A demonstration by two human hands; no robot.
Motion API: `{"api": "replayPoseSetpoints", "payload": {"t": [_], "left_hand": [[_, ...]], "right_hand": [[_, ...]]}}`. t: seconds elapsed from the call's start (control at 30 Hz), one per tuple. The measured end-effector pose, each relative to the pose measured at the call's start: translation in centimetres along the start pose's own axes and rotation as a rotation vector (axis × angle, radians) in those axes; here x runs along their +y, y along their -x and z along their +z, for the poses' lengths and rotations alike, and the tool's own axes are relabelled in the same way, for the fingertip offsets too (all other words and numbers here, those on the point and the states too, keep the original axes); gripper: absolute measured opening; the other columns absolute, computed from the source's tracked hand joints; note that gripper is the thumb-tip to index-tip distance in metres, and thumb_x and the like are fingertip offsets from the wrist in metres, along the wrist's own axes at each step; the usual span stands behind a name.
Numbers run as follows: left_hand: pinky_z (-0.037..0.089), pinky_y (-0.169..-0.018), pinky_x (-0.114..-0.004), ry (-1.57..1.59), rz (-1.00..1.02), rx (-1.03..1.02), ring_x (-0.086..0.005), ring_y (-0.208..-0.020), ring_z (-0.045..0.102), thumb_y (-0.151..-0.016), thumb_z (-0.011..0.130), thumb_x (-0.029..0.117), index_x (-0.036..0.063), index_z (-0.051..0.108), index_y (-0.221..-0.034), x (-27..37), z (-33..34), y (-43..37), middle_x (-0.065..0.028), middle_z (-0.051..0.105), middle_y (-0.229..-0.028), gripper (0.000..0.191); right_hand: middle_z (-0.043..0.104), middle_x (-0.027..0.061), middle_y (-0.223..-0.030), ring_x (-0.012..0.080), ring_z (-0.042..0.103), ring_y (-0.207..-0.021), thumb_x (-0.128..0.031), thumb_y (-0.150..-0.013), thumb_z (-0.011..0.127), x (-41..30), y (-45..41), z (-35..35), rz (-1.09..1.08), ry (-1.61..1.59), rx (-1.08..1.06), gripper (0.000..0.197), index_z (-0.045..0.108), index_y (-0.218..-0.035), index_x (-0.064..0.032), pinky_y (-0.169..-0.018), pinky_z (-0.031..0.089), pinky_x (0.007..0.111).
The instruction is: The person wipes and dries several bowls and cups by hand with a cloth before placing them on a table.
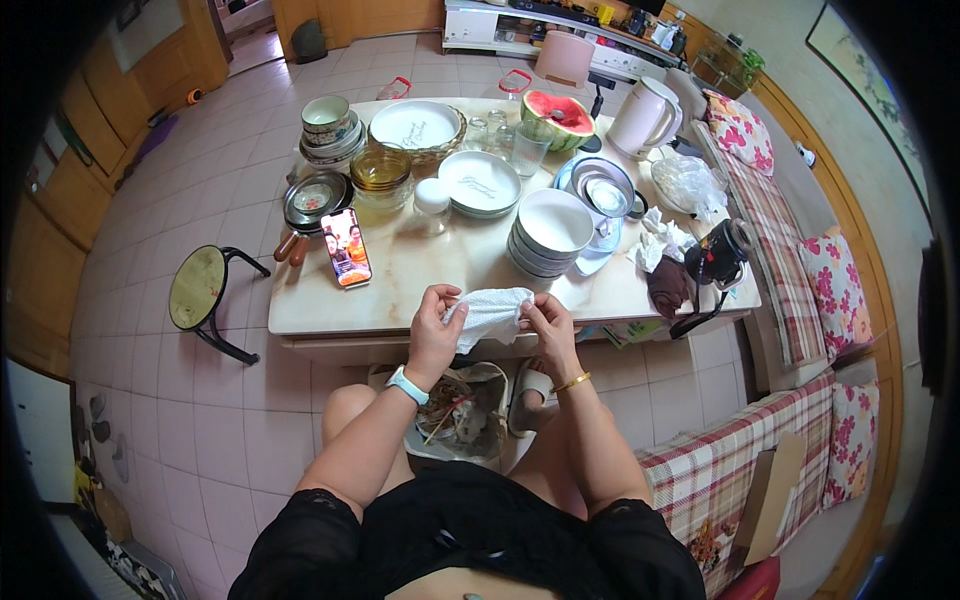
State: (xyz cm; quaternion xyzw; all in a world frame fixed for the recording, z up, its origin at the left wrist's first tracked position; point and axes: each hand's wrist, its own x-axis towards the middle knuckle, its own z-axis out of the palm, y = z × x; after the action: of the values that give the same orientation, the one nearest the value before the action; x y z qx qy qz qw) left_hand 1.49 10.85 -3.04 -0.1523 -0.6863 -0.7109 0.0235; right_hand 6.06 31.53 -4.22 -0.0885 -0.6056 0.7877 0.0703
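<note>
Between my two hands a white textured paper towel or wipe (489, 319) is stretched out, over the near edge of the marble-topped table (405, 304). My left hand (437, 330), with a watch on its wrist, pinches the left end. The right end is pinched by my right hand (551, 326), which has a gold bangle below it. Just beyond stands a stack of white bowls (555, 225). To the left, a phone (346, 247) with a lit screen leans on a stand. A lidded glass jar (432, 206) and white plates (480, 182) are farther back.
A lined waste bin (465, 420) stands between my legs. Glass bowls (381, 176), small pans (315, 199), a cut watermelon (559, 120), an electric kettle (645, 118) and crumpled tissues (660, 238) crowd the table. A stool (199, 287) is at left, a sofa (750, 450) at right.
</note>
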Motion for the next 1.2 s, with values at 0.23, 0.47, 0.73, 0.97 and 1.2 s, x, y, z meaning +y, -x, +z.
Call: {"api": "replayPoseSetpoints", "payload": {"t": [0.23,0.47,0.73,0.97,1.2], "left_hand": [[0.050,-0.077,-0.030,-0.105,-0.013,-0.182,-0.0160,-0.082,0.063,-0.093,0.067,0.012,-0.0035,0.060,-0.108,-0.1,0.1,0.6,-0.0084,0.066,-0.091,0.022],[0.050,-0.076,-0.029,-0.041,-0.160,-0.209,-0.0114,-0.085,0.061,-0.098,0.062,0.017,-0.0004,0.061,-0.108,-1.5,0.1,0.5,-0.0049,0.066,-0.092,0.020],[0.049,-0.082,-0.026,0.220,-0.312,-0.266,-0.0094,-0.091,0.060,-0.098,0.062,0.015,0.0012,0.056,-0.114,-0.8,0.7,0.6,-0.0034,0.064,-0.100,0.022],[0.051,-0.080,-0.026,0.215,-0.244,-0.247,-0.0102,-0.089,0.062,-0.090,0.070,0.005,0.0005,0.055,-0.111,-1.3,0.8,0.8,-0.0040,0.065,-0.099,0.027],[0.049,-0.086,-0.027,0.205,-0.244,-0.068,-0.0136,-0.096,0.060,-0.088,0.053,-0.006,-0.0006,0.047,-0.124,-2.7,0.6,0.4,-0.0077,0.061,-0.102,0.036]], "right_hand": [[0.061,-0.0028,-0.089,0.0034,0.056,-0.078,-0.016,-0.098,0.061,-0.6,0.6,-0.2,0.036,-0.127,-0.002,0.012,0.062,-0.104,-0.0054,-0.067,0.047,0.020],[0.061,-0.0042,-0.091,0.0040,0.055,-0.082,-0.018,-0.097,0.064,-2.3,1.4,1.3,0.188,0.009,-0.227,0.024,0.063,-0.116,-0.0036,-0.070,0.044,0.019],[0.062,0.0011,-0.096,0.0098,0.059,-0.087,-0.010,-0.085,0.078,0.2,1.2,1.8,-0.058,0.249,-0.294,0.048,0.058,-0.127,-0.0024,-0.078,0.050,0.026],[0.059,0.0062,-0.096,0.0142,0.058,-0.085,-0.021,-0.089,0.073,-2.0,2.1,2.3,-0.214,0.609,-0.325,0.038,0.067,-0.123,-0.0062,-0.077,0.050,0.028],[0.065,0.0044,-0.099,0.0109,0.060,-0.082,-0.021,-0.098,0.064,-1.2,1.4,2.2,-0.037,0.293,-0.220,0.027,0.069,-0.115,-0.0016,-0.073,0.049,0.024]]}}
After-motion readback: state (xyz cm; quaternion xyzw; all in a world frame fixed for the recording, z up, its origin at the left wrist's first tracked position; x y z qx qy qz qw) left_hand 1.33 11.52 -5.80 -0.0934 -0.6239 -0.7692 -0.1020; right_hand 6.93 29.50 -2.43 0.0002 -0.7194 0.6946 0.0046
